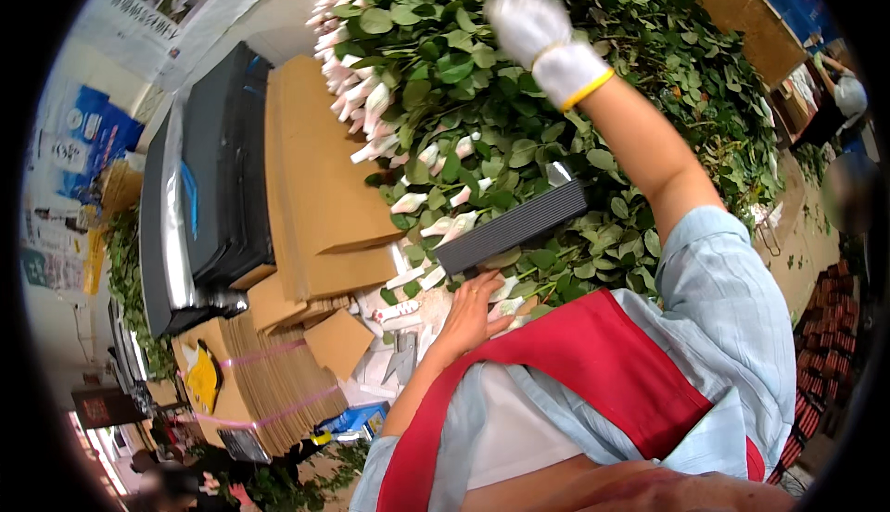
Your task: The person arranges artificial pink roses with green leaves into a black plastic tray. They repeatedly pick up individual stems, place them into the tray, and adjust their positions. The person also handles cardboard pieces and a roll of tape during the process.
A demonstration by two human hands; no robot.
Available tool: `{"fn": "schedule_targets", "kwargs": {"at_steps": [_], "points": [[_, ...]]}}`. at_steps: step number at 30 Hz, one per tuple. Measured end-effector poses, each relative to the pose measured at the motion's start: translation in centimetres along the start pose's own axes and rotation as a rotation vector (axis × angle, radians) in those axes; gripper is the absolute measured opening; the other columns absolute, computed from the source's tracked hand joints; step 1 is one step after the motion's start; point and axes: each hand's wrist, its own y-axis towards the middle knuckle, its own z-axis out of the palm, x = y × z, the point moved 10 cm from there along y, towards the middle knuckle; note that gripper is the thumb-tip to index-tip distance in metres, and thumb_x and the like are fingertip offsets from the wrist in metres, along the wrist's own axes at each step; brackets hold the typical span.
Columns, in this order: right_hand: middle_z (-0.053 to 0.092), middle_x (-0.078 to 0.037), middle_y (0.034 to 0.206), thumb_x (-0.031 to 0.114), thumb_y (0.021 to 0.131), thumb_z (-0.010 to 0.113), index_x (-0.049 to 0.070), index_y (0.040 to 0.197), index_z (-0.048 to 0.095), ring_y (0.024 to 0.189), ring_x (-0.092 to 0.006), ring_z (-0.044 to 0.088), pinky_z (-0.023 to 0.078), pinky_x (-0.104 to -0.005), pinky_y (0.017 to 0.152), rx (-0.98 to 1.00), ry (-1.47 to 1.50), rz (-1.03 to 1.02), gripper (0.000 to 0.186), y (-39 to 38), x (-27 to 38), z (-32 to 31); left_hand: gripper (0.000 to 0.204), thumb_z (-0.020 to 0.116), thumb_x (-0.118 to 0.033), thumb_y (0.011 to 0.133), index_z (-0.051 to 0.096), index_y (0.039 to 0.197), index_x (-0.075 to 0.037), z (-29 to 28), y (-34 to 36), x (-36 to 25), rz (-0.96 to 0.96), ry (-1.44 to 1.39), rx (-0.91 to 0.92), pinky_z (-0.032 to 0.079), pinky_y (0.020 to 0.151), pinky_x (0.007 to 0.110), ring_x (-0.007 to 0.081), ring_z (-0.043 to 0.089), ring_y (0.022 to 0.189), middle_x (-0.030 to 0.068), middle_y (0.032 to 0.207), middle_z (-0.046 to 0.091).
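Note:
My left hand [471, 310], bare and with a ring, rests at the near edge of the bench with its fingers stretched out. Its fingertips lie by the near end of a dark grey ridged block [514, 225] and beside a white-wrapped flower head [506, 308]. My right hand [533, 25] wears a white glove with a yellow cuff and is raised over the large heap of leafy rose stems [454, 58]. Motion blurs its fingers, so their grip is unclear. White-sleeved pale pink rose heads [371, 109] line the heap's left side; a few more lie around the block.
Left of the flowers stand brown cardboard sheets [320, 160] and dark grey box-like cases [222, 164]. Nearer are a strapped cardboard stack [273, 373], a yellow-handled item [202, 378] and a blue packet [357, 419]. Reddish stacked pieces [825, 345] lie at right; another person [845, 90] is beyond.

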Motion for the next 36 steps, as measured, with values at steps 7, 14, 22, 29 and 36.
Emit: {"fn": "schedule_targets", "kwargs": {"at_steps": [7,14,22,29,36], "points": [[0.063,-0.006,0.117,0.019,0.090,0.056,0.004,0.118,0.065,0.123,-0.0250,0.053,0.030,-0.0430,0.121,0.078,-0.117,-0.172,0.033,-5.9,3.4,8.3,0.057,0.082,-0.024,0.078,0.062,0.132,-0.018,0.5,0.0,-0.2,0.046,0.050,0.018,0.036,0.112,0.050,0.0403,0.044,0.132,0.0153,0.149,0.047],[0.070,-0.012,0.101,0.017,0.091,0.055,0.004,0.099,0.071,0.102,-0.0256,0.066,0.051,-0.0397,0.100,-0.164,-0.428,-0.151,0.022,-8.3,1.7,-1.8,0.051,0.082,-0.018,0.079,0.061,0.125,-0.012,-0.5,-0.1,-1.4,0.071,0.000,-0.042,0.039,0.110,0.049,0.0418,0.046,0.129,0.0140,0.151,0.047],[0.072,-0.016,0.103,0.015,0.093,0.062,0.008,0.107,0.072,0.103,-0.0309,0.069,0.055,-0.0397,0.092,0.200,0.074,0.056,0.019,-7.7,-7.8,-16.9,0.051,0.082,-0.015,0.078,0.061,0.124,-0.008,-0.7,0.2,-1.6,0.108,-0.030,-0.010,0.040,0.110,0.048,0.0392,0.046,0.128,0.0121,0.144,0.054],[0.071,-0.013,0.094,0.015,0.091,0.065,0.007,0.102,0.071,0.089,-0.0324,0.070,0.055,-0.0416,0.078,0.175,0.187,-0.068,0.015,-8.2,-10.3,-21.7,0.066,0.085,-0.019,0.076,0.057,0.135,-0.011,-1.3,-0.1,-0.9,0.058,-0.110,-0.128,0.041,0.109,0.047,0.0391,0.047,0.129,0.0143,0.138,0.057],[0.076,-0.013,0.108,0.022,0.086,0.073,0.014,0.119,0.074,0.099,-0.0295,0.072,0.057,-0.0390,0.088,1.299,0.381,0.055,0.034,-22.8,-4.2,-13.1,0.068,0.089,-0.029,0.073,0.065,0.132,-0.009,2.3,-0.9,4.1,-0.308,-0.267,0.097,0.043,0.109,0.047,0.0398,0.052,0.121,0.0152,0.131,0.061]]}}
